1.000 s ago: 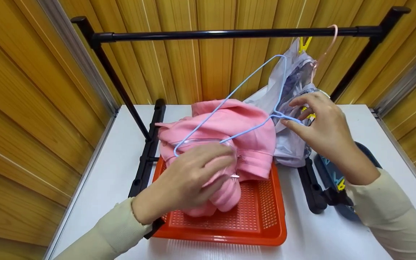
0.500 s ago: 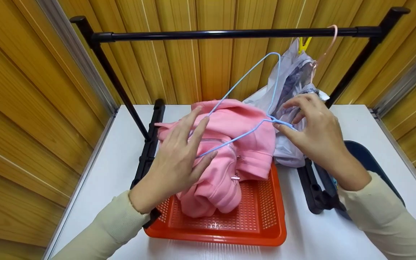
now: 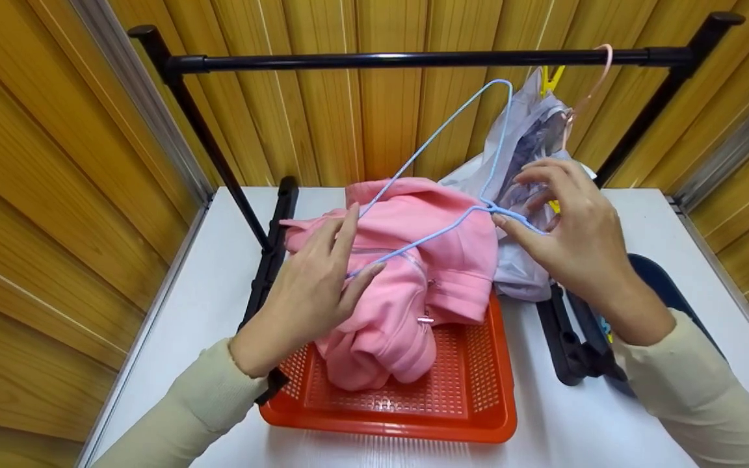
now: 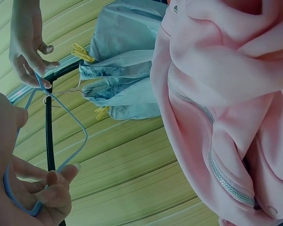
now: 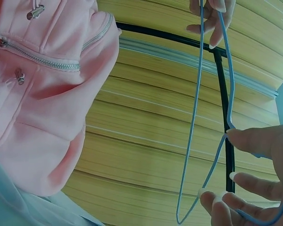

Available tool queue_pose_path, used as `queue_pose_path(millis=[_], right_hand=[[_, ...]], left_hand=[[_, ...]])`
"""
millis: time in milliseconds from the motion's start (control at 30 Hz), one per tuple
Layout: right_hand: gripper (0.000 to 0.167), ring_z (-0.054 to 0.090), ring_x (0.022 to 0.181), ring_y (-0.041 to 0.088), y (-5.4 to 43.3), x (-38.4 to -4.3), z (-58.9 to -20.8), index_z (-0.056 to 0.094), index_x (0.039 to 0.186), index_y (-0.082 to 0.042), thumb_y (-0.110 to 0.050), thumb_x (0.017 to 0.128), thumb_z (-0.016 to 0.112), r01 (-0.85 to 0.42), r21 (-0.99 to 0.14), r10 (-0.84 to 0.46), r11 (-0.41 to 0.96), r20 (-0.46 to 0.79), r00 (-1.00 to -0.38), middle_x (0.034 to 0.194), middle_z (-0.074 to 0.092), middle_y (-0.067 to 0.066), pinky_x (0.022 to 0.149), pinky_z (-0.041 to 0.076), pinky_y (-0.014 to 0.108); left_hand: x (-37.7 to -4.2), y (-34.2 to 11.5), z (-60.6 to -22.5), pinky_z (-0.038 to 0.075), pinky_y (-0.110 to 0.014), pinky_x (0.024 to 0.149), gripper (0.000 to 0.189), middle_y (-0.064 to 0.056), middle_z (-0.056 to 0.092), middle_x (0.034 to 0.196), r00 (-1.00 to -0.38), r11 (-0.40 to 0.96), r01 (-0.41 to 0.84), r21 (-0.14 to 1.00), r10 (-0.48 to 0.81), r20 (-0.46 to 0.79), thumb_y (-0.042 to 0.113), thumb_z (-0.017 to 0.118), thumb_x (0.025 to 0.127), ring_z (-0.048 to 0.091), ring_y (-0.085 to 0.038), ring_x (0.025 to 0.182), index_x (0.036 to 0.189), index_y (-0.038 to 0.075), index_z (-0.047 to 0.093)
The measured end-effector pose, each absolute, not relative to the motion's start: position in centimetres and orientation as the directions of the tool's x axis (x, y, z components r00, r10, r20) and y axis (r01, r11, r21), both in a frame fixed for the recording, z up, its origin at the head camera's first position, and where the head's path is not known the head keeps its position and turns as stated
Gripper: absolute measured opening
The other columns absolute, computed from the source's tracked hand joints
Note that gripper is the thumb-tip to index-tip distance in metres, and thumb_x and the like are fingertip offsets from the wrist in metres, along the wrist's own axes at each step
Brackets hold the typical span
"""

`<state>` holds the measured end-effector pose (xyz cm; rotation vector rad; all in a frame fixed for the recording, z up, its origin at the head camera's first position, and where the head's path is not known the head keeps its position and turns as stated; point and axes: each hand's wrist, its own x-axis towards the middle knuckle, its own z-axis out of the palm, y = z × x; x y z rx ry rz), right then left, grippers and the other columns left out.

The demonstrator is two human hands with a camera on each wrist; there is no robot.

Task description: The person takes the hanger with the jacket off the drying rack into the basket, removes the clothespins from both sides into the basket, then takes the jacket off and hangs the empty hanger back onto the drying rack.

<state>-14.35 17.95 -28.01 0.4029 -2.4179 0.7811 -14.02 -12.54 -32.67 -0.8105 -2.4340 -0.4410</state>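
Observation:
A light blue clothes hanger (image 3: 443, 130) is held in the air between both hands, above a pink zip-up garment (image 3: 400, 351). My left hand (image 3: 303, 286) grips its left end; in the left wrist view the wire corner lies within the fingers (image 4: 56, 188). Around the neck, my right hand (image 3: 579, 240) holds the hanger with the thumb against the wire. The hook runs into the right palm, partly hidden in the head view and showing near the fingers in the right wrist view. Crumpled, the pink garment lies in an orange-red basket (image 3: 387, 426), touching neither hand visibly.
A black rack bar (image 3: 381, 62) spans the back. A pink hanger (image 3: 599, 78) with a pale grey garment (image 3: 517, 143) hangs at its right, with yellow clips (image 3: 551, 79). A dark blue tray (image 3: 657, 279) sits partly under the right arm. Wood-patterned walls surround the table.
My left hand has shifted from curled over the garment to the hanger's left end, fingers straighter, then slightly lower. The hanger's far corner dipped left and rose again. The garment stayed put.

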Motion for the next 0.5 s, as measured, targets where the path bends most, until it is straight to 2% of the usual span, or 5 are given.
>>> queue_pose_path(millis=[133, 200, 333, 400, 500], right_hand=[[0.060, 0.057, 0.082, 0.002, 18.1, -14.1, -27.9, 0.051, 0.133, -0.010, -0.030, 0.082, 0.076, -0.410, -0.503, -0.062, 0.761, 0.572, -0.818, 0.123, 0.057, 0.007, 0.068, 0.042, 0.004], [0.065, 0.055, 0.085, -0.005, 18.2, -14.0, -27.9, 0.046, 0.139, -0.010, -0.033, 0.084, 0.073, -0.396, -0.525, -0.048, 0.753, 0.556, -0.830, 0.125, 0.057, 0.007, 0.066, 0.043, 0.003], [0.063, 0.057, 0.092, -0.010, 18.0, -13.8, -28.2, 0.044, 0.140, -0.009, -0.031, 0.088, 0.069, -0.399, -0.550, -0.056, 0.733, 0.536, -0.842, 0.135, 0.054, 0.005, 0.069, 0.044, 0.003], [0.059, 0.058, 0.092, -0.009, 17.9, -13.8, -28.4, 0.045, 0.139, -0.008, -0.030, 0.089, 0.068, -0.401, -0.561, -0.061, 0.724, 0.528, -0.847, 0.135, 0.054, 0.005, 0.069, 0.044, 0.003], [0.056, 0.063, 0.093, 0.001, 17.8, -13.7, -28.7, 0.046, 0.138, -0.005, -0.027, 0.090, 0.067, -0.406, -0.572, -0.066, 0.712, 0.522, -0.850, 0.133, 0.055, 0.007, 0.070, 0.046, 0.004]], left_hand=[[-14.3, -13.1, -32.7, 0.056, -0.045, 0.082, 0.064, -0.017, 0.056, 0.130, -0.717, 0.799, 0.585, 0.139, 0.429, 0.550, 0.044, 0.050, 0.097, 0.061, -0.029, 0.111, 0.143, 0.000, 0.042], [-14.6, -13.5, -32.7, 0.056, -0.045, 0.079, 0.060, -0.017, 0.057, 0.128, -0.733, 0.810, 0.567, 0.149, 0.414, 0.541, 0.041, 0.050, 0.098, 0.063, -0.029, 0.105, 0.141, 0.000, 0.045], [-15.2, -14.2, -32.7, 0.055, -0.045, 0.078, 0.053, -0.016, 0.059, 0.122, -0.752, 0.807, 0.550, 0.215, 0.366, 0.549, 0.035, 0.048, 0.100, 0.065, -0.029, 0.093, 0.139, -0.001, 0.048], [-15.5, -14.6, -32.7, 0.054, -0.045, 0.081, 0.050, -0.016, 0.060, 0.121, -0.763, 0.797, 0.543, 0.264, 0.338, 0.550, 0.032, 0.047, 0.101, 0.065, -0.028, 0.091, 0.138, -0.001, 0.049], [-16.0, -15.0, -32.6, 0.054, -0.043, 0.082, 0.046, -0.015, 0.061, 0.119, -0.784, 0.772, 0.533, 0.347, 0.296, 0.545, 0.030, 0.044, 0.102, 0.064, -0.026, 0.091, 0.137, 0.000, 0.051]])
